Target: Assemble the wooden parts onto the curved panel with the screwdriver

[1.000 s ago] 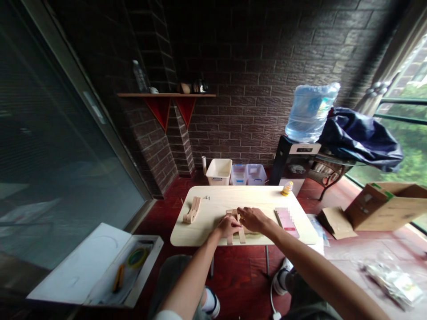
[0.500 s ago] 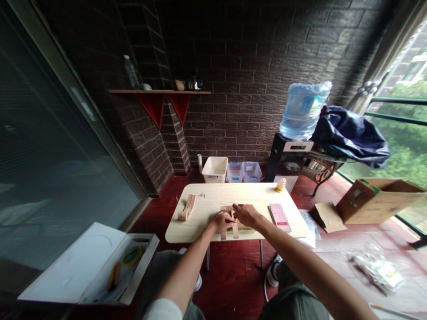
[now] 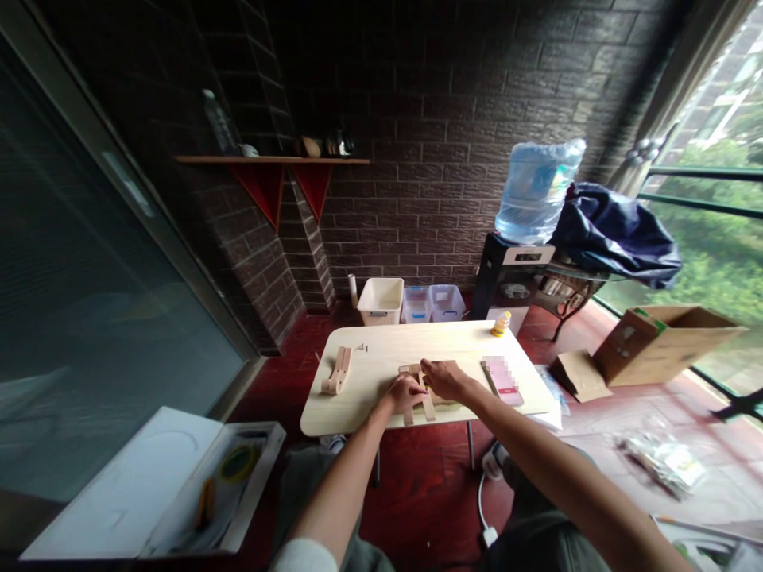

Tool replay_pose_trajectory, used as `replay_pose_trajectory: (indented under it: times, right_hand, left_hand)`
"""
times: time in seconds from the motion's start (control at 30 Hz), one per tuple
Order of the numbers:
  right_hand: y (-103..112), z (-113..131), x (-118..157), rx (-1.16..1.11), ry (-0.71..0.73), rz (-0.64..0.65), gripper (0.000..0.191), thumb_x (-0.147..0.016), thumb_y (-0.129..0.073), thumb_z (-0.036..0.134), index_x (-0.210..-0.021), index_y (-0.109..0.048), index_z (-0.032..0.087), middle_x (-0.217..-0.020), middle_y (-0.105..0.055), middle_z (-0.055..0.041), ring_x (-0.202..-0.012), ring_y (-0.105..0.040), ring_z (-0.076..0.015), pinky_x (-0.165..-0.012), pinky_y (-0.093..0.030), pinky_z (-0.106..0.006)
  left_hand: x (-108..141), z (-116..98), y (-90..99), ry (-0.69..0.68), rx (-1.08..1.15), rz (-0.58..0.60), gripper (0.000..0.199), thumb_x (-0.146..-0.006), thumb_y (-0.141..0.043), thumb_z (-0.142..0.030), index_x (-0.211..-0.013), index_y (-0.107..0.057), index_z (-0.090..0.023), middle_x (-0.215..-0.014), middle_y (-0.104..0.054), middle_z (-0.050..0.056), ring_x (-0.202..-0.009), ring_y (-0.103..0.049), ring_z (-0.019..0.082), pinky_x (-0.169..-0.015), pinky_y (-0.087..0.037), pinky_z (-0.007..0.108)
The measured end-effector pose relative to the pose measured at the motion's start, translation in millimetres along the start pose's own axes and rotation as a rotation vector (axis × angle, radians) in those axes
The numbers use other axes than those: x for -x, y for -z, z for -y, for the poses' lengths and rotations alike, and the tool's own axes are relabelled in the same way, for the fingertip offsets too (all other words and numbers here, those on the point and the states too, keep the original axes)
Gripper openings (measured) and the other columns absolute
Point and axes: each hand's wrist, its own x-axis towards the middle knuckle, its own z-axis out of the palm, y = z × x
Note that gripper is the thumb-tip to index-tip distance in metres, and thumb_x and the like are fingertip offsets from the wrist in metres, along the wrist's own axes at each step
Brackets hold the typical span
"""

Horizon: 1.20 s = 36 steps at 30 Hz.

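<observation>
Near the front middle of the table, my left hand [image 3: 406, 392] has its fingers pinched together over a light wooden assembly of flat strips [image 3: 430, 411]. Close against it from the right, my right hand [image 3: 444, 379] bends its fingers down onto the same wooden piece. A small yellow bit shows between the fingertips, too small to name. Both hands hide much of the assembly. To the left lies a separate wooden piece [image 3: 340, 370] with a rounded end. Small dark bits [image 3: 362, 347] rest near it.
On the pale table [image 3: 393, 338] are a phone [image 3: 504, 381] at right and a small yellow-capped bottle [image 3: 501, 324] at the back corner. An open white box [image 3: 262, 477] stands at lower left. Bins [image 3: 381, 300] and a water dispenser [image 3: 513, 274] stand behind; a carton [image 3: 649, 349] lies right.
The camera view has shifted slightly. Both hands stay on the wooden assembly in nearly the same pose; no thing has plainly been taken up or let go.
</observation>
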Motion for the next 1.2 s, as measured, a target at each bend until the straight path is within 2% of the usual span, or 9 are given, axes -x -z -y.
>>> replay_pose_trajectory:
  times: [0.13,0.33,0.43,0.57,0.73,0.9,1.03,1.2]
  right_hand:
    - [2.3,-7.8,6.3,-0.008,-0.012,-0.006,0.032,-0.102,-0.046,0.027,-0.131,-0.051,0.015,-0.108,-0.075,-0.0178,-0.096,-0.073,-0.028,-0.074,-0.051,-0.033]
    - [0.2,-10.6,7.3,-0.004,0.085,-0.024,0.028,-0.101,-0.046,0.025,-0.127,-0.055,0.017,-0.119,-0.072,-0.0151,-0.103,-0.072,-0.0237,-0.082,-0.052,-0.031]
    - [2.4,-7.9,6.1,0.048,0.121,-0.033,0.028,-0.099,-0.051,0.024,-0.126,-0.055,0.018,-0.12,-0.072,-0.0161,-0.101,-0.072,-0.0248,-0.08,-0.054,-0.032]
    - [9.8,-5.8,8.3,0.095,0.1,-0.041,0.031,-0.097,-0.057,0.027,-0.127,-0.056,0.017,-0.117,-0.072,-0.0189,-0.096,-0.074,-0.0278,-0.074,-0.056,-0.033]
    - [19.2,-7.8,10.3,0.064,0.085,-0.038,0.029,-0.1,-0.052,0.028,-0.125,-0.059,0.015,-0.111,-0.075,-0.0197,-0.094,-0.075,-0.0288,-0.072,-0.057,-0.034]
    - [21.0,-8.5,8.2,0.019,0.088,-0.019,0.029,-0.1,-0.049,0.026,-0.124,-0.06,0.016,-0.11,-0.075,-0.0189,-0.093,-0.075,-0.0278,-0.073,-0.056,-0.033]
    - [18.9,-8.9,6.0,0.035,0.118,-0.019,0.027,-0.097,-0.052,0.023,-0.122,-0.06,0.016,-0.114,-0.075,-0.0182,-0.097,-0.074,-0.0281,-0.074,-0.055,-0.033]
    - [17.4,-13.2,2.9,-0.02,0.071,-0.012,0.025,-0.098,-0.052,0.026,-0.119,-0.061,0.016,-0.108,-0.076,-0.0163,-0.096,-0.075,-0.0276,-0.075,-0.054,-0.033]
  left_hand:
    - [-1.9,-0.1,1.1,0.018,0.004,0.03,0.02,-0.086,-0.067,-0.034,-0.094,-0.083,-0.025,-0.09,-0.079,0.002,-0.088,-0.068,0.019,-0.088,-0.05,0.031]
    - [-3.8,0.1,-3.7,0.019,-0.021,-0.015,0.017,-0.087,-0.068,-0.031,-0.09,-0.083,-0.024,-0.091,-0.079,0.004,-0.091,-0.069,0.02,-0.098,-0.046,0.036]
    - [-4.9,-0.1,-4.9,0.019,-0.036,-0.009,0.015,-0.086,-0.069,-0.029,-0.086,-0.083,-0.025,-0.09,-0.079,0.003,-0.09,-0.069,0.019,-0.099,-0.046,0.035]
    - [-6.6,1.7,-5.5,0.017,-0.05,-0.013,0.013,-0.085,-0.07,-0.03,-0.085,-0.083,-0.027,-0.09,-0.079,0.001,-0.088,-0.068,0.018,-0.094,-0.048,0.033]
    - [-7.3,3.6,-5.3,0.002,-0.034,-0.007,0.015,-0.086,-0.069,-0.031,-0.088,-0.083,-0.026,-0.09,-0.079,0.003,-0.087,-0.068,0.018,-0.088,-0.049,0.03]
    - [-7.6,5.9,-4.9,-0.006,-0.041,0.011,0.018,-0.089,-0.066,-0.035,-0.088,-0.083,-0.028,-0.089,-0.078,0.002,-0.086,-0.068,0.017,-0.092,-0.046,0.032]
    - [-8.7,7.7,-3.5,-0.004,-0.06,0.035,0.018,-0.089,-0.067,-0.037,-0.088,-0.083,-0.028,-0.091,-0.078,0.001,-0.093,-0.067,0.018,-0.095,-0.044,0.033]
    - [-8.0,6.6,-2.3,0.018,-0.05,0.038,0.019,-0.086,-0.069,-0.041,-0.089,-0.083,-0.029,-0.091,-0.077,0.001,-0.091,-0.066,0.019,-0.096,-0.044,0.034]
